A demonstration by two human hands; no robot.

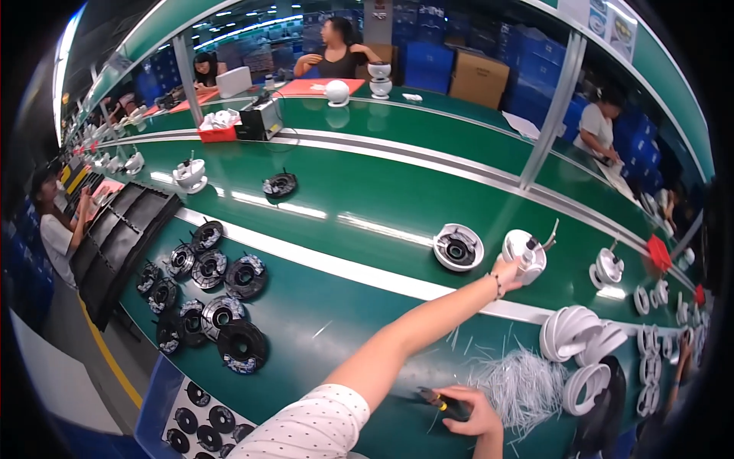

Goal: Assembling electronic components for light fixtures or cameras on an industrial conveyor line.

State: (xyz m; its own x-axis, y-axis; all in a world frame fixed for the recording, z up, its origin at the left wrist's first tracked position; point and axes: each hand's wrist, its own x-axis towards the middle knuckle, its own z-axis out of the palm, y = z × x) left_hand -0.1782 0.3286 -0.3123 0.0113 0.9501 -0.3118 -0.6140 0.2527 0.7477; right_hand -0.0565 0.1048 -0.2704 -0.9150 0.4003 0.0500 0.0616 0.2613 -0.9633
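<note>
Stretched out across the bench, my left hand (508,274) grips the lower side of a white round housing (524,254) on the green belt. Dark parts and a thin upright lead show at that housing's top. Close to me, my right hand (475,413) is wrapped around small cutting pliers (443,404) with black and yellow handles, low over the worktop. A second white housing (459,247), open on top with a black ring-shaped part inside, stands left of my left hand. Beside my right hand lies a heap of clipped clear-white strips (524,386).
Several black ring-shaped parts (243,346) lie on the worktop at left, near a black tray (122,249). A blue crate (157,398) below holds more rings. White rings (587,388) are stacked at right. Metal posts (552,115) rise behind the belt; people sit around the line.
</note>
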